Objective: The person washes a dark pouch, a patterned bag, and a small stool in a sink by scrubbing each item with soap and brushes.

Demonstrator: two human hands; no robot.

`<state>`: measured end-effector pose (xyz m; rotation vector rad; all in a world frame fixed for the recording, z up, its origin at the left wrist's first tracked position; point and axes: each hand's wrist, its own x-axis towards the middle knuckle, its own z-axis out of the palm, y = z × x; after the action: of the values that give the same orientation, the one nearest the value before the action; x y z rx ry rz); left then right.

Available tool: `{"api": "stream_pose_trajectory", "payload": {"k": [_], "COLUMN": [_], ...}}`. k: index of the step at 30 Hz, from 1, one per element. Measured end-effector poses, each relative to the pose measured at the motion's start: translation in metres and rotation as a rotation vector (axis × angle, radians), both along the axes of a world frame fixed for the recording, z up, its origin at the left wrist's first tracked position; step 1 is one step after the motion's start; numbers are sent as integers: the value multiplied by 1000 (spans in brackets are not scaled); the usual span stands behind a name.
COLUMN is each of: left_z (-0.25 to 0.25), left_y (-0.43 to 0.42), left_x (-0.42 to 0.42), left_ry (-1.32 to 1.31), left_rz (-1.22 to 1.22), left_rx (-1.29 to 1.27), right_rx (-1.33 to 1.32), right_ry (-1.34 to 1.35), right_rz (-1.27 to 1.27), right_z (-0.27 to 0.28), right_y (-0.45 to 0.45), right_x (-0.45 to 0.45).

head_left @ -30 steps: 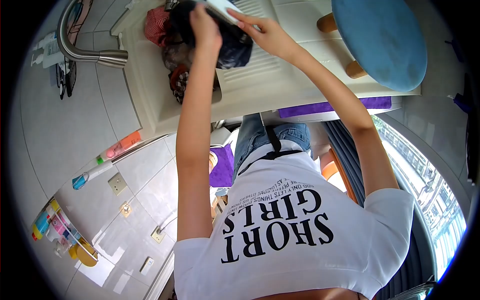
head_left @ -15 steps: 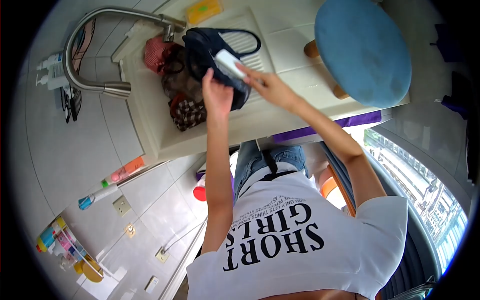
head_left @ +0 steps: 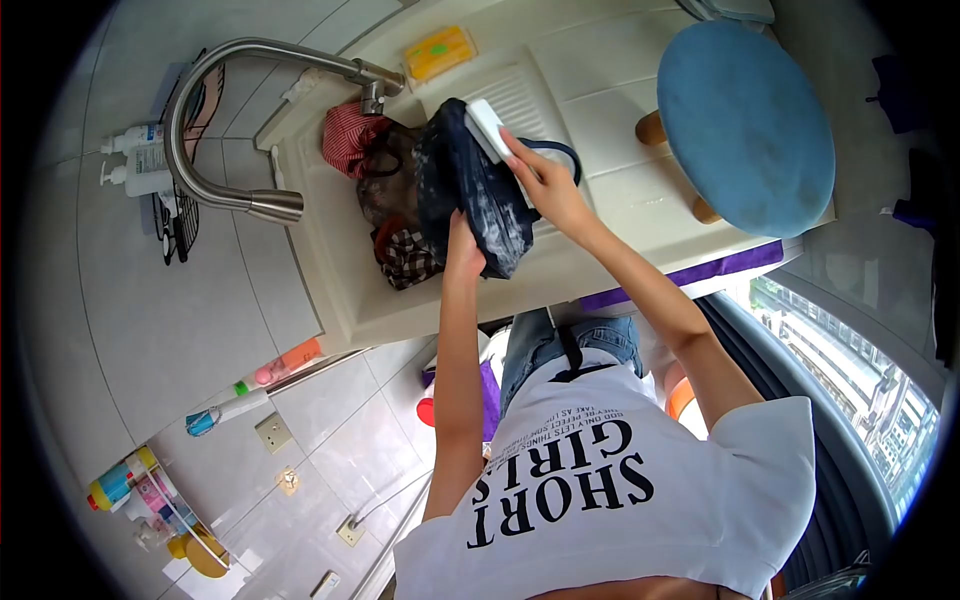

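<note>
My right hand grips a white scrubbing brush and holds it against the upper part of a dark navy bag. White foam streaks the bag's side, and its looped handle sticks out to the right behind my right hand. Down at the bag's lower left, my left hand is closed on the fabric, its fingertips partly hidden. Beside the bag in the sink lie a red striped cloth, a dark sheer piece and a black-and-white checked cloth.
A curved metal faucet reaches over the sink's left side. A yellow soap box sits at the back by the ribbed washboard area. On the right stands a blue-topped stool. A purple cloth hangs along the front edge.
The bag has been lifted and spread, showing its foamy side. My left hand has gone from open beside it to gripping its lower edge. The brush has moved up along the bag.
</note>
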<state>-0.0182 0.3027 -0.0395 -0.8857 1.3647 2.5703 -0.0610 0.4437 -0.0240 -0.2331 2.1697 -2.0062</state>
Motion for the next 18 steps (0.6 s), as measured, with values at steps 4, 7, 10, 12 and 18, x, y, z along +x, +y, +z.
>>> {"api": "stream_pose_trajectory", "payload": {"k": [4, 7, 10, 12, 18], "left_z": [-16, 3, 1, 10, 43], "left_y": [-36, -38, -24, -23, -65], "left_x": [-7, -4, 7, -5, -4], "left_ry": [76, 94, 44, 140, 182], "left_rz": [-65, -12, 22, 93, 204], "left_rx": [58, 212, 248, 180, -5], "right_rx": [223, 233, 292, 164, 194], "right_ry": [180, 195, 132, 185, 211], "right_rz": [129, 231, 134, 11, 239], "right_z": [3, 11, 12, 8, 20], "right_y": [-17, -6, -12, -23, -17], "right_x": [46, 65, 28, 12, 69]}}
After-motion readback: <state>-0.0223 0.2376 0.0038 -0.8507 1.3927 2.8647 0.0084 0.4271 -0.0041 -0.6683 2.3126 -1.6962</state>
